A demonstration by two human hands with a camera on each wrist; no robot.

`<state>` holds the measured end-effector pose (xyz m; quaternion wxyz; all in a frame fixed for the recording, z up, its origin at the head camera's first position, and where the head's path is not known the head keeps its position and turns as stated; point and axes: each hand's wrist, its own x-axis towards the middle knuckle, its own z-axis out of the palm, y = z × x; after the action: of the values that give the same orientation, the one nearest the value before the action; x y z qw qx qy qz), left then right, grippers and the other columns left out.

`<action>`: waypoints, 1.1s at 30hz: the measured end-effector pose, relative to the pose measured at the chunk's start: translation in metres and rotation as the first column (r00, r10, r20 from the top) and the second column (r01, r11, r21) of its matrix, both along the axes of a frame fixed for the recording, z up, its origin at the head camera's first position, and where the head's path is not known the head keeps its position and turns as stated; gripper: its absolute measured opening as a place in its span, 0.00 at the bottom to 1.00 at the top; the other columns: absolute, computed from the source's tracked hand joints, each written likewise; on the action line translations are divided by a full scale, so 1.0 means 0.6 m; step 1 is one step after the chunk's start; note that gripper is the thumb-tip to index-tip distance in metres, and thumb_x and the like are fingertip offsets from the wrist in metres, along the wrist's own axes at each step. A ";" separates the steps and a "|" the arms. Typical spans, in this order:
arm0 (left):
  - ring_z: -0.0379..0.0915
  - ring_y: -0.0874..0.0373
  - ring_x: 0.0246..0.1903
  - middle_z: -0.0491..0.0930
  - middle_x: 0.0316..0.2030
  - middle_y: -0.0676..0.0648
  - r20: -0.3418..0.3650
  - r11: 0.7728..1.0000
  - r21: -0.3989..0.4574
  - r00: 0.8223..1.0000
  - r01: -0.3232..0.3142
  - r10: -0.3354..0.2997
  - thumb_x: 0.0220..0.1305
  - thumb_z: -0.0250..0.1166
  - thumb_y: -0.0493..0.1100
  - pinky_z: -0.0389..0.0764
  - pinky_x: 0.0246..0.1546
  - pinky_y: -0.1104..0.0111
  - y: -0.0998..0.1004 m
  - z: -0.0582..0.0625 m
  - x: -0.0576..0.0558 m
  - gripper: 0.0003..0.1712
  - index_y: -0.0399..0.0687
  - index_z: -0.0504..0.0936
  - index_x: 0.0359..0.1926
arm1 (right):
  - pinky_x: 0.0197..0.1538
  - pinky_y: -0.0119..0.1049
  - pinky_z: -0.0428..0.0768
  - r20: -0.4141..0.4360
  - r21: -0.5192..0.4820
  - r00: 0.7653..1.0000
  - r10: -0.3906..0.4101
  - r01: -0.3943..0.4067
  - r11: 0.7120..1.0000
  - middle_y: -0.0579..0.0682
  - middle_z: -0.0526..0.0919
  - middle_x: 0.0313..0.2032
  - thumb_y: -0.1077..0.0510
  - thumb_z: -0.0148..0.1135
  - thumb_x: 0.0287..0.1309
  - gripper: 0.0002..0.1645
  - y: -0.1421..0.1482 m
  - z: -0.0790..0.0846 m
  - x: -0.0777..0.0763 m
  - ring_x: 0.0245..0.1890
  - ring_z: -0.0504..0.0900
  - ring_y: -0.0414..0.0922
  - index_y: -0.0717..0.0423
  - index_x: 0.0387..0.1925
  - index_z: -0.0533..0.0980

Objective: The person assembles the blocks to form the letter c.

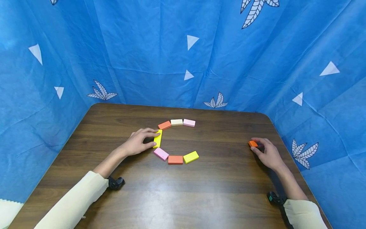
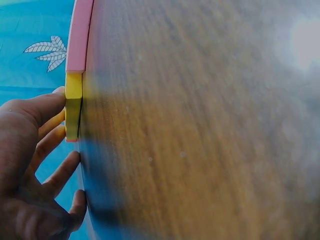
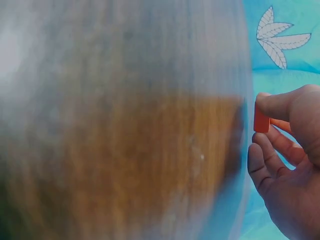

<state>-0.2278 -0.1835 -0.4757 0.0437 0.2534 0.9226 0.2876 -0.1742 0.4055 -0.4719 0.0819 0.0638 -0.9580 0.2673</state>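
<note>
My left hand (image 1: pixel 138 142) holds a flat yellow block (image 1: pixel 158 138) by its two ends, thumb at the near end and fingertips at the far end. That yellow block (image 2: pixel 73 107) also shows in the left wrist view, beside the thumb, with a pink block (image 2: pixel 79 37) adjoining it. Over at the right of the table, my right hand (image 1: pixel 269 154) pinches an orange block (image 1: pixel 253 144) between thumb and fingers. The right wrist view shows the orange block (image 3: pixel 261 116) under the thumb, its far side hidden by the fingers.
Beyond the held yellow block, an orange-red block (image 1: pixel 164 125), a cream block (image 1: pixel 176 122) and a pink block (image 1: pixel 189 122) form a curve. Nearer lie another pink block (image 1: pixel 161 154), a red block (image 1: pixel 175 160) and a yellow block (image 1: pixel 191 157). Blue curtains (image 1: pixel 171 57) surround the wooden table (image 1: pixel 223 178).
</note>
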 end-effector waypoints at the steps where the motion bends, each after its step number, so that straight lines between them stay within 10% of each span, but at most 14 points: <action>1: 0.68 0.39 0.74 0.75 0.76 0.47 0.001 1.000 0.001 1.000 -0.001 0.001 0.73 0.71 0.50 0.63 0.68 0.33 0.000 0.000 0.000 0.29 0.54 0.81 0.72 | 0.46 0.32 0.75 -0.006 -0.001 1.000 0.006 -0.006 1.000 0.69 0.80 0.58 0.59 0.67 0.75 0.24 -0.001 0.000 0.000 0.49 0.84 0.62 0.64 0.67 0.77; 33: 0.68 0.39 0.74 0.76 0.75 0.47 0.026 1.000 0.011 1.000 -0.015 0.015 0.73 0.71 0.49 0.61 0.68 0.33 0.000 -0.003 -0.001 0.30 0.57 0.80 0.74 | 0.44 0.34 0.78 -0.008 0.007 0.990 0.141 -0.141 0.990 0.65 0.82 0.57 0.65 0.67 0.72 0.26 -0.062 0.006 -0.006 0.45 0.83 0.53 0.64 0.68 0.77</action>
<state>-0.2281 -0.1835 -0.4775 0.0520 0.2428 0.9223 0.2962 -0.1779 0.3680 -0.4685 0.0665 0.1328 -0.9517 0.2688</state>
